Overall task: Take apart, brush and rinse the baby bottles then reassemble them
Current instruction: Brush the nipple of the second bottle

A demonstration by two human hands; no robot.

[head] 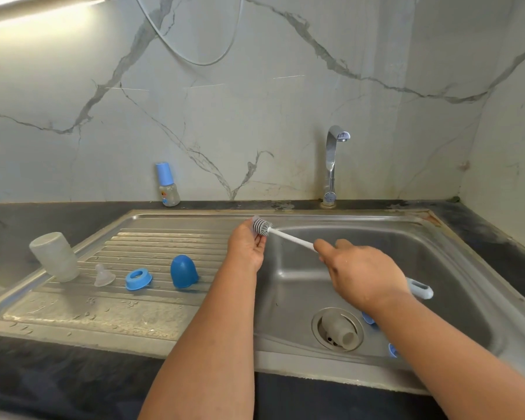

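Both hands work one long white bottle brush (288, 237) above the stainless steel sink basin (437, 268): the right hand (361, 274) grips its thin shaft, the grey handle end poking out past the wrist, while the left hand (247, 247) cups the grey ribbed brush head with curled fingers at the basin's left rim. Inside the basin, a cloudy bottle body (341, 330) lies on its side over the drain, small blue pieces just right of it. Left of the basin, on the ribbed drainboard (103, 313), stand an upturned frosted bottle (55, 256), a dark blue dome cap (183, 271), a light blue screw ring (138, 279) and a clear silicone teat (103, 275). Behind the basin, an assembled small bottle with blue cap (167, 184) stands against the wall beside a chrome tap (332, 165).
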